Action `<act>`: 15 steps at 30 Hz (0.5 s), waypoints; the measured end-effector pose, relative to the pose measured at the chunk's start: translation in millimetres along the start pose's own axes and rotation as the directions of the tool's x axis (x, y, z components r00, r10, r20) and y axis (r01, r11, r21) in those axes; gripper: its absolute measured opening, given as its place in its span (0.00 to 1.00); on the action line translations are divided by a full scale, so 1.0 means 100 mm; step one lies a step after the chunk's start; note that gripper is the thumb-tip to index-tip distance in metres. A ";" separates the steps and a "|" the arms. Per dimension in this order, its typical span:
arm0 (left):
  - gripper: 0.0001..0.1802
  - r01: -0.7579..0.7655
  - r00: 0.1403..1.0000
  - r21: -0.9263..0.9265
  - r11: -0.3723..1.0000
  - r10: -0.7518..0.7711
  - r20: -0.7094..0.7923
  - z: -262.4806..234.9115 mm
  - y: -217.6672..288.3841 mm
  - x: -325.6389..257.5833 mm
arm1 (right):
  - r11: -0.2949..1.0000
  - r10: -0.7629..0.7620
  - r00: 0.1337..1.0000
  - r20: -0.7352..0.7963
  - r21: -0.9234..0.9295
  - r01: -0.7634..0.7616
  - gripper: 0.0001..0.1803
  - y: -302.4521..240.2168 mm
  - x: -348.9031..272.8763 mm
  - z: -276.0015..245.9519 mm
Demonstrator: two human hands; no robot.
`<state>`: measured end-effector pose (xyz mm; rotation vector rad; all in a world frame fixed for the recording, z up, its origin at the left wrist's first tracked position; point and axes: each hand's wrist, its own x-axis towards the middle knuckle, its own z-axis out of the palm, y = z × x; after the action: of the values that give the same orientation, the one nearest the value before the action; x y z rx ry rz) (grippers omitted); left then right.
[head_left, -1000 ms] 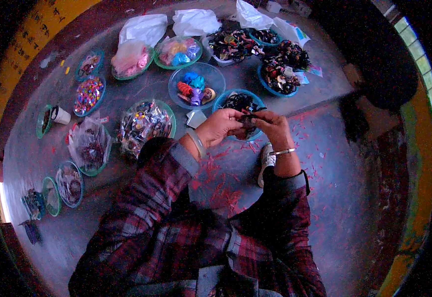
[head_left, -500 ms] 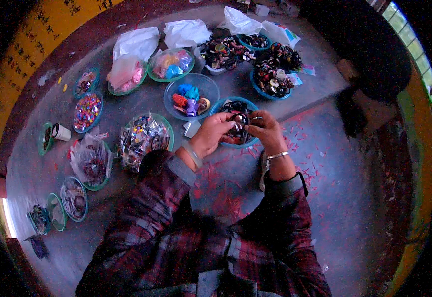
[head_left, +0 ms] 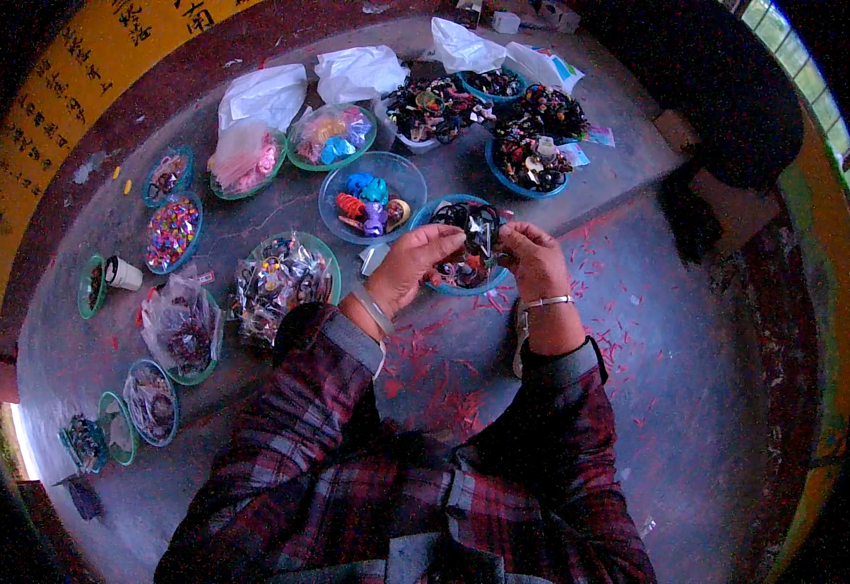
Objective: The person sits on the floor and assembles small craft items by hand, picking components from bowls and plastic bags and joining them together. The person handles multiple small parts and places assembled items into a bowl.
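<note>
The left hand (head_left: pixel 407 273) and right hand (head_left: pixel 538 263) pinch a dark piece (head_left: pixel 481 232) between them, over the blue basin (head_left: pixel 483 288). Far left of the basin, dark characters (head_left: pixel 131 21) mark the yellow wall (head_left: pixel 55 83); beyond it, a card's (head_left: pixel 599 136) print is illegibly small.

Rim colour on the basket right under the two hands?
Blue. The basket rim shows best in the head view, near the lower edge of the basket.
</note>
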<state>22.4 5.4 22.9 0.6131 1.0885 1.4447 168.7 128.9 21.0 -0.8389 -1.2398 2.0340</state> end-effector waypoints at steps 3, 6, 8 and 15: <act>0.15 0.030 1.000 0.028 0.999 -0.030 -0.006 0.06 -0.03 0.00 | 0.998 0.054 0.998 0.034 0.042 -0.055 0.07 0.04 0.07 -0.11; 0.14 0.034 0.999 -0.023 0.999 -0.034 0.024 0.08 -0.08 0.02 | 0.995 0.048 0.998 0.039 0.085 -0.051 0.06 0.06 0.08 -0.09; 0.13 0.043 0.999 -0.012 0.999 -0.042 0.031 0.07 -0.06 0.01 | 0.999 0.026 1.000 0.003 0.020 -0.026 0.06 0.04 0.06 -0.03; 0.10 0.083 0.996 0.085 0.993 -0.085 0.020 0.03 -0.10 0.04 | 1.000 0.003 0.999 -0.035 -0.004 -0.003 0.06 0.07 0.04 0.00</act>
<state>28.7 8.9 13.9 0.6350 1.1475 1.3219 165.1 128.9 14.2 -0.8752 -1.2239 2.0115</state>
